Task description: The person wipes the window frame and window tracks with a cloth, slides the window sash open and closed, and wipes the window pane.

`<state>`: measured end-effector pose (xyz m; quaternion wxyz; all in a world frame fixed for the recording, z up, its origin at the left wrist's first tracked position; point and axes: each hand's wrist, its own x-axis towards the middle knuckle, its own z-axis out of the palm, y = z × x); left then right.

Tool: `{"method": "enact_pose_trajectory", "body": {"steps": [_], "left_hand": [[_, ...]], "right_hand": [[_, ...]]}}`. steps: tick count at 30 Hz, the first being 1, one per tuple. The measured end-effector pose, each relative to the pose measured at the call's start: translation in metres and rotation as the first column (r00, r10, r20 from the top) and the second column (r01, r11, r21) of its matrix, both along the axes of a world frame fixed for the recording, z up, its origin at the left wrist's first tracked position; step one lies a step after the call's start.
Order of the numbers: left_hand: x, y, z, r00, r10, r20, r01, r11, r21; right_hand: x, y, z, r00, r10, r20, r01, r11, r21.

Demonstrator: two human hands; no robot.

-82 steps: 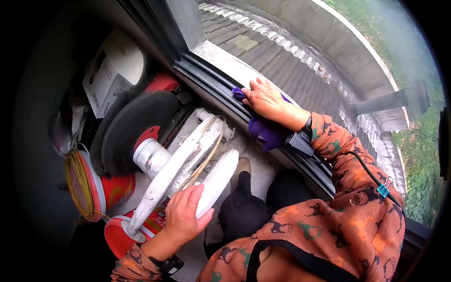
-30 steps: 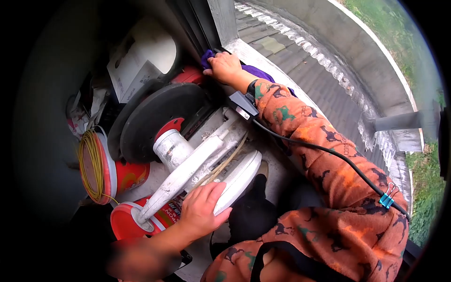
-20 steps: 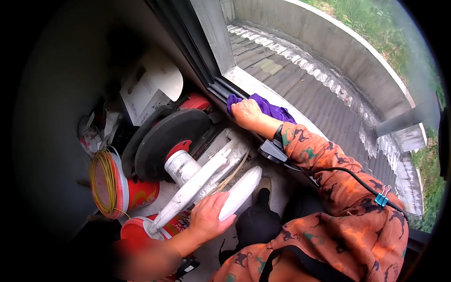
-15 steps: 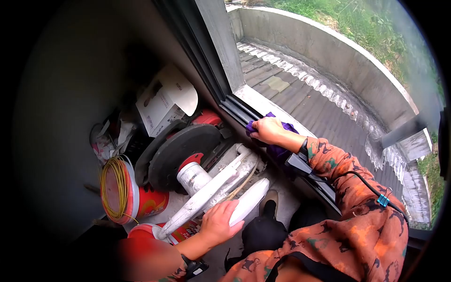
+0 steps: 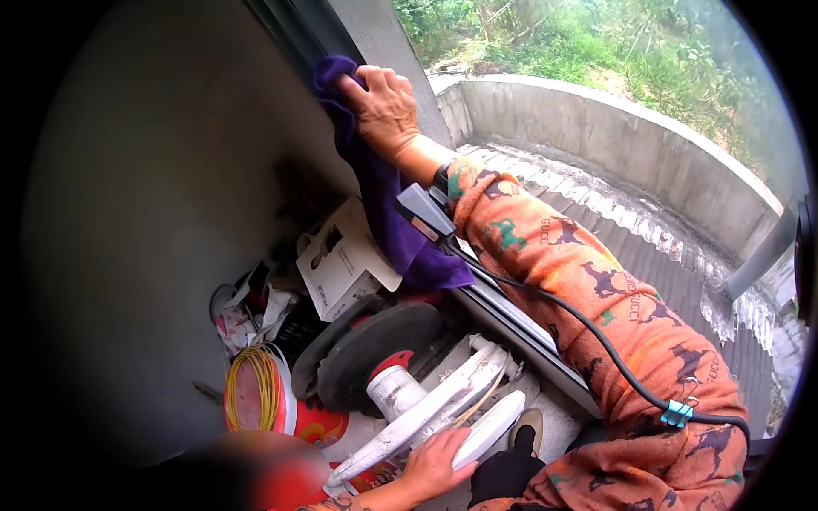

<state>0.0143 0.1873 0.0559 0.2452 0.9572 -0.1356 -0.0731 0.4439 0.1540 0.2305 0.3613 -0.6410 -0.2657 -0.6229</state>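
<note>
My right hand (image 5: 385,111) presses a purple cloth (image 5: 383,204) against the dark upright window frame (image 5: 298,38); the cloth hangs down over the lower track. Its fingers are bent over the cloth's upper end. Low in the view, my left hand (image 5: 436,464) is wrapped round the near edge of a white padded part (image 5: 490,430) of a white-framed machine. Beside that part runs a white curved bar (image 5: 409,426), and behind it stand large black discs (image 5: 383,353) with a red centre.
A red bucket (image 5: 319,423) with a coil of yellow wire (image 5: 256,387) stands left of the discs. Behind them is an open white box (image 5: 341,260). The lower window track (image 5: 537,349) runs diagonally. Outside are roof tiles (image 5: 613,238) and a curved concrete wall (image 5: 596,111).
My right hand has moved from the lower track up to the upright frame, taking the cloth along. The view has tilted up; my left hand remains at the white part.
</note>
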Motion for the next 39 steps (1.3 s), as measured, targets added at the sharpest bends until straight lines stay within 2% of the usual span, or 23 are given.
{"method": "enact_pose_trajectory", "body": {"steps": [3, 6, 9, 11, 12, 14, 15, 16, 17, 18, 19, 20, 21, 23, 24, 26, 27, 29, 34, 35, 37, 39], "left_hand": [[0.001, -0.001, 0.003, 0.999, 0.011, -0.049, -0.010, 1.000, 0.029], [0.001, -0.001, 0.002, 0.999, 0.003, -0.034, -0.002, 1.000, 0.022], [0.000, 0.000, 0.001, 1.000, 0.008, -0.021, -0.008, 1.000, 0.015], [-0.001, -0.001, 0.002, 1.000, 0.012, -0.009, -0.011, 1.000, 0.025], [-0.002, -0.002, 0.003, 1.000, 0.010, -0.007, -0.010, 1.000, 0.020], [-0.002, -0.002, 0.004, 0.998, 0.048, -0.041, -0.048, 0.999, -0.006], [-0.002, -0.002, 0.004, 0.998, 0.050, -0.035, -0.050, 0.999, -0.005], [-0.002, -0.003, 0.004, 0.998, 0.049, -0.043, -0.049, 0.999, -0.007], [-0.001, -0.004, 0.004, 0.997, 0.045, -0.056, -0.046, 0.999, -0.010], [0.000, -0.004, 0.003, 0.997, 0.039, -0.063, -0.039, 0.999, -0.011], [0.001, -0.004, 0.004, 0.998, 0.033, -0.058, -0.033, 0.999, 0.007], [0.001, -0.004, 0.004, 0.998, 0.028, -0.061, -0.026, 0.999, 0.026], [0.000, -0.004, 0.005, 0.996, 0.025, -0.083, -0.023, 0.999, 0.024], [0.002, -0.004, 0.005, 0.998, 0.024, -0.055, -0.023, 1.000, 0.019], [0.003, -0.004, 0.005, 0.998, 0.029, -0.064, -0.028, 0.999, 0.015], [0.004, -0.003, 0.006, 0.997, 0.030, -0.072, -0.030, 1.000, 0.004], [0.005, -0.001, 0.004, 0.997, 0.036, -0.076, -0.036, 0.999, 0.000], [0.003, -0.001, 0.001, 0.998, 0.014, -0.059, -0.015, 1.000, -0.008], [0.004, -0.002, 0.003, 0.999, 0.026, -0.020, -0.026, 1.000, 0.000], [0.003, -0.002, 0.003, 0.999, 0.034, -0.030, -0.034, 0.999, -0.002], [-0.001, -0.004, 0.004, 0.999, 0.044, -0.031, -0.044, 0.999, -0.005], [-0.001, -0.003, 0.005, 0.998, 0.055, -0.029, -0.055, 0.998, -0.007]], "right_hand": [[-0.003, -0.012, -0.072, 0.994, -0.108, -0.002, 0.106, 0.983, -0.153], [-0.009, -0.027, -0.152, 0.993, -0.111, -0.043, 0.089, 0.934, -0.347], [-0.026, -0.042, -0.206, 0.969, -0.145, -0.198, 0.013, 0.838, -0.546], [-0.035, -0.058, -0.241, 0.927, -0.127, -0.352, -0.148, 0.740, -0.657], [-0.041, -0.072, -0.254, 0.866, -0.186, -0.465, -0.261, 0.624, -0.736], [-0.035, -0.084, -0.276, 0.635, -0.321, -0.702, -0.457, 0.577, -0.677], [-0.037, -0.085, -0.256, 0.533, -0.242, -0.810, -0.408, 0.766, -0.497], [-0.033, -0.085, -0.234, 0.434, -0.129, -0.891, -0.321, 0.902, -0.287], [-0.021, -0.080, -0.207, 0.605, 0.050, -0.795, -0.234, 0.965, -0.116], [-0.019, -0.075, -0.164, 0.755, 0.255, -0.604, -0.280, 0.958, 0.054], [-0.023, -0.067, -0.118, 0.858, 0.284, -0.428, -0.272, 0.958, 0.090], [-0.024, -0.059, -0.080, 0.877, 0.312, -0.365, -0.296, 0.950, 0.102], [-0.022, -0.050, -0.048, 0.910, 0.350, -0.223, -0.328, 0.935, 0.133], [-0.010, -0.028, -0.015, 0.941, 0.335, -0.048, -0.329, 0.938, 0.108], [0.000, -0.027, -0.020, 0.939, 0.340, -0.058, -0.332, 0.937, 0.107], [0.014, -0.026, -0.038, 0.996, -0.065, -0.066, 0.065, 0.998, -0.002], [0.018, -0.023, -0.050, 0.991, -0.117, -0.071, 0.117, 0.993, -0.005], [0.017, -0.022, -0.079, 0.985, -0.129, -0.117, 0.123, 0.991, -0.060], [-0.008, -0.044, -0.200, 0.946, -0.160, -0.281, 0.064, 0.945, -0.322], [-0.016, -0.050, -0.220, 0.923, -0.178, -0.342, 0.033, 0.920, -0.389], [-0.031, -0.061, -0.263, 0.798, -0.302, -0.522, -0.103, 0.784, -0.612], [-0.040, -0.060, -0.264, 0.503, -0.300, -0.811, -0.276, 0.833, -0.479]]}}
